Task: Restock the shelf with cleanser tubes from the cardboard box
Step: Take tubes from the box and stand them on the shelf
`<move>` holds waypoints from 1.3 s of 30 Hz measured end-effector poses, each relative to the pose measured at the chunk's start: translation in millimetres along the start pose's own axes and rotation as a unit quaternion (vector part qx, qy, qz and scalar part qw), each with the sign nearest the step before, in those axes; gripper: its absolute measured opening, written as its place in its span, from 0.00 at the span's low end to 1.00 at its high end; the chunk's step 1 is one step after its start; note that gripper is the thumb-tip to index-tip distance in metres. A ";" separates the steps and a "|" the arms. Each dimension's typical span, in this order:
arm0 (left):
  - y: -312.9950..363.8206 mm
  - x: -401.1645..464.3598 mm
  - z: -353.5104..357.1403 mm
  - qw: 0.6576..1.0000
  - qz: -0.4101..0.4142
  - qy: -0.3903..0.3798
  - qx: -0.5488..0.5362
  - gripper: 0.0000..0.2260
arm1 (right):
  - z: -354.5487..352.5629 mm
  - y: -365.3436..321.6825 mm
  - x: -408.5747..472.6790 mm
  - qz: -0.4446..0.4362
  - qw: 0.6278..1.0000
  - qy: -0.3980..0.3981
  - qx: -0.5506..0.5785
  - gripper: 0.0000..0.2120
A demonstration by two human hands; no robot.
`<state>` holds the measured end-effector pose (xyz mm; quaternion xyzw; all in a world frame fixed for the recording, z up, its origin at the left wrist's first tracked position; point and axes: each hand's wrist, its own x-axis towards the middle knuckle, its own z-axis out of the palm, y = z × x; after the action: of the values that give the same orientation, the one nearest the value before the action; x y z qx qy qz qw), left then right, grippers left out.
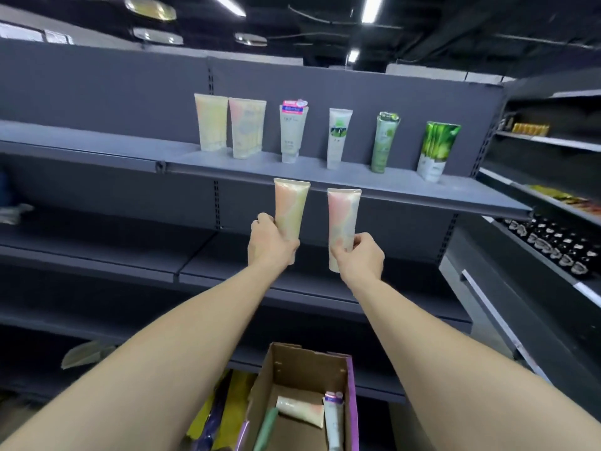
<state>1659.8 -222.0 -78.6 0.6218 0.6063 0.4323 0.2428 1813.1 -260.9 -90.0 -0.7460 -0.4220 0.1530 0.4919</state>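
No legible text from my feed

I saw printing on the white tube [292, 130] with its pink label on the shelf [357, 187], but it was too blurred and small for me to read; other tubes likewise.

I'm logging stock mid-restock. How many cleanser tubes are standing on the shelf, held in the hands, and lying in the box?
On the shelf: 6, from the pale yellow tube to the green-leaf tube
In the hands: 2, left hand and right hand hold one each
In the cardboard box: at least 3 visible
Total: 11
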 end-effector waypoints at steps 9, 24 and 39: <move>24.5 37.8 -62.8 0.996 0.033 0.068 -0.053 0.24 | -6.9 -89.3 16.6 -0.040 0.997 0.020 0.062 0.12; -56.1 131.5 -191.8 0.993 0.055 0.091 -0.050 0.23 | 133.8 -178.5 -14.9 -0.035 0.996 0.026 0.084 0.14; -91.8 220.6 -218.6 0.992 0.068 0.061 -0.089 0.22 | 217.5 -231.3 9.3 -0.046 0.994 0.039 0.088 0.16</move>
<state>1404.0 -44.5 10.4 0.6102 0.5351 0.5372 0.2296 1567.9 -85.1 9.4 -0.6848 -0.4213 0.1377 0.5785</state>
